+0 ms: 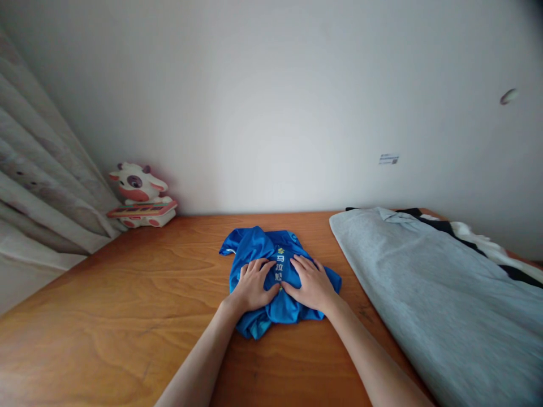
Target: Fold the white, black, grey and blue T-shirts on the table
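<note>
A crumpled blue shirt (254, 247) lies bunched on the wooden surface in front of me, with white lettering and small yellow marks down its middle. My left hand (253, 285) rests on its left part, palm down, fingers stretched out. On the other side of the lettering, my right hand (311, 284) lies flat on the cloth with its fingers spread. Both thumbs point inward and come close together near the lower end of the print. A sleeve-like piece sticks out at the upper left, and folds hide the rest of the shirt's shape.
Grey cloth (424, 282) covers the right side of the wooden surface (127, 305), with black and white fabric behind it. A toy cow with a keyboard (142, 195) stands at the back left beside a curtain (38, 175). A white wall (271, 107) closes off the back.
</note>
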